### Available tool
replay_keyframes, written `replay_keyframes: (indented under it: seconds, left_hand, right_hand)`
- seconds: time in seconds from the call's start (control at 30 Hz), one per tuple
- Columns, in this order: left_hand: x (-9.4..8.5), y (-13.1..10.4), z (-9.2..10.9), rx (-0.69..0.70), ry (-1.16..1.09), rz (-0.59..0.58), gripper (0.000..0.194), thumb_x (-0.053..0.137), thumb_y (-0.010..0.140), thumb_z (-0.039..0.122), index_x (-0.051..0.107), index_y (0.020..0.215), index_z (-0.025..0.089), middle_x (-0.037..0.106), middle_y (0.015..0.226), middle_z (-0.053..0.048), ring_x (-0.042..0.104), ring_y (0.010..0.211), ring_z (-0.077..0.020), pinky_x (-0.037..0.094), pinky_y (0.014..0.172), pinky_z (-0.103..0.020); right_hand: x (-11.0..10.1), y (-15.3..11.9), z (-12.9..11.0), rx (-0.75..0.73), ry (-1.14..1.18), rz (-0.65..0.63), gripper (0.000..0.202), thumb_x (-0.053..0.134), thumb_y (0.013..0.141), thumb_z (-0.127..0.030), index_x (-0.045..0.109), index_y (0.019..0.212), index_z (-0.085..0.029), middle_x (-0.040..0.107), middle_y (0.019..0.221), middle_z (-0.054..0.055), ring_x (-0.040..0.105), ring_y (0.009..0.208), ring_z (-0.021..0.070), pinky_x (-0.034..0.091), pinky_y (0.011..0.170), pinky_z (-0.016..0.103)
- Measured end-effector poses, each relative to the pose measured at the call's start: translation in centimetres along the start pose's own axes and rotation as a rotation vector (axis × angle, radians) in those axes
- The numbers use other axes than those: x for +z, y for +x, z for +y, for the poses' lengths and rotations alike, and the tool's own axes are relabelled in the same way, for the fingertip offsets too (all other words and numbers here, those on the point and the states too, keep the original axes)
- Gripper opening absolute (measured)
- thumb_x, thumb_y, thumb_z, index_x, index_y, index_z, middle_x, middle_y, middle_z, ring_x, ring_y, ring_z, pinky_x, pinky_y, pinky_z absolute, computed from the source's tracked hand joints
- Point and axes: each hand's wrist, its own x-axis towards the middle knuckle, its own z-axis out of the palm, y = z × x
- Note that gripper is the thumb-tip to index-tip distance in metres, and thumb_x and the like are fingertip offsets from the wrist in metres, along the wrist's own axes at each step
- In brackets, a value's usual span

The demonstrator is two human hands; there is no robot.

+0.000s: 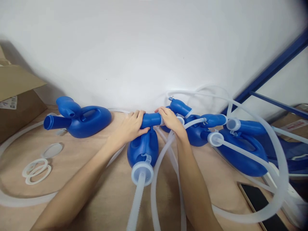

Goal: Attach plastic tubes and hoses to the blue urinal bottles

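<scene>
A blue cylindrical piece (pixel 151 120) lies crosswise above a blue bottle (pixel 144 146) in the middle. My left hand (pixel 134 125) is wrapped round the piece's left end, thumb below it. At its right end my right hand (pixel 168 117) has its fingers closed over the rim. The bottle's mouth, nearer to me, bears a white translucent cap (pixel 142 173) with a ribbed tube (pixel 138 202) running down toward me. Just right of my right hand lie a smaller blue piece (pixel 181 108) and another blue bottle (pixel 196 131).
At the left stand a blue bottle (pixel 90 122) and a cardboard box (pixel 21 106); white rings (pixel 38 171) and a disc (pixel 52 150) lie nearby. At the right are a blue bottle (pixel 243 150), looping clear tubes (pixel 284 166), a phone (pixel 257 199) and a blue metal frame (pixel 271 67).
</scene>
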Motion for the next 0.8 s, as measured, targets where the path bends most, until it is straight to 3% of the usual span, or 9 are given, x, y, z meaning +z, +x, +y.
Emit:
replay_keyframes:
  seconds: [0.2,0.33,0.47,0.57,0.67,0.73,0.8]
  left_hand:
    - [-0.3,-0.2,0.3,-0.028,-0.033,-0.014,0.048,0.065,0.096,0.045,0.05,0.13,0.015,0.066,0.125,-0.017,0.068,0.109,-0.038,0.054,0.095,-0.048]
    - [-0.6,-0.5,0.7,-0.097,-0.095,-0.022,0.049,0.068,0.095,0.042,0.049,0.131,0.015,0.066,0.128,-0.017,0.069,0.11,-0.0366,0.055,0.093,-0.046]
    - [-1.2,-0.9,1.2,-0.115,-0.051,-0.061,0.056,0.067,0.098,0.045,0.047,0.138,0.011,0.066,0.132,-0.019,0.065,0.121,-0.0406,0.044,0.111,-0.061]
    - [-1.5,-0.9,1.5,-0.091,0.004,-0.067,0.064,0.065,0.1,0.047,0.044,0.147,0.01,0.063,0.138,-0.021,0.059,0.131,-0.0422,0.032,0.119,-0.068]
    - [-1.5,-0.7,1.4,-0.065,0.021,-0.065,0.067,0.064,0.1,0.047,0.044,0.15,0.007,0.064,0.137,-0.023,0.059,0.129,-0.0406,0.04,0.116,-0.06]
    - [-1.2,-0.8,1.2,-0.049,0.006,-0.061,0.066,0.064,0.099,0.047,0.047,0.149,0.007,0.066,0.134,-0.023,0.061,0.125,-0.0397,0.046,0.111,-0.056]
    - [-0.6,-1.3,0.8,-0.064,-0.043,-0.042,0.057,0.06,0.1,0.045,0.052,0.147,0.014,0.069,0.13,-0.019,0.064,0.12,-0.0377,0.051,0.104,-0.054]
  right_hand:
    - [-0.1,0.1,0.0,0.015,0.044,-0.022,0.041,0.035,0.103,-0.031,0.074,0.107,-0.018,0.075,0.116,0.01,0.067,0.113,0.0248,0.049,0.104,0.037]
    - [-0.1,0.1,0.6,0.13,0.074,0.035,0.037,0.036,0.102,-0.027,0.072,0.109,-0.018,0.075,0.113,0.011,0.07,0.102,0.0247,0.056,0.093,0.037]
    - [-1.7,-0.8,0.4,0.146,0.042,0.205,0.038,0.034,0.106,-0.032,0.069,0.114,-0.02,0.075,0.106,0.012,0.07,0.101,0.0275,0.055,0.094,0.043]
    - [-3.0,-1.4,-0.9,0.014,0.085,0.478,0.038,0.034,0.108,-0.04,0.066,0.116,-0.021,0.075,0.108,0.011,0.07,0.106,0.0275,0.053,0.103,0.047]
    - [-2.5,-1.8,-3.6,-0.171,0.296,0.703,0.039,0.031,0.11,-0.045,0.06,0.126,-0.025,0.068,0.132,0.012,0.065,0.125,0.0261,0.051,0.11,0.047]
    - [-0.8,-2.3,-6.1,-0.28,0.424,0.678,0.045,0.022,0.112,-0.046,0.044,0.149,-0.031,0.054,0.152,0.011,0.059,0.138,0.025,0.052,0.112,0.047]
    - [1.6,-3.4,-8.6,-0.436,0.405,0.504,0.052,0.02,0.112,-0.042,0.018,0.164,-0.036,0.04,0.165,0.01,0.046,0.152,0.0245,0.045,0.12,0.05]
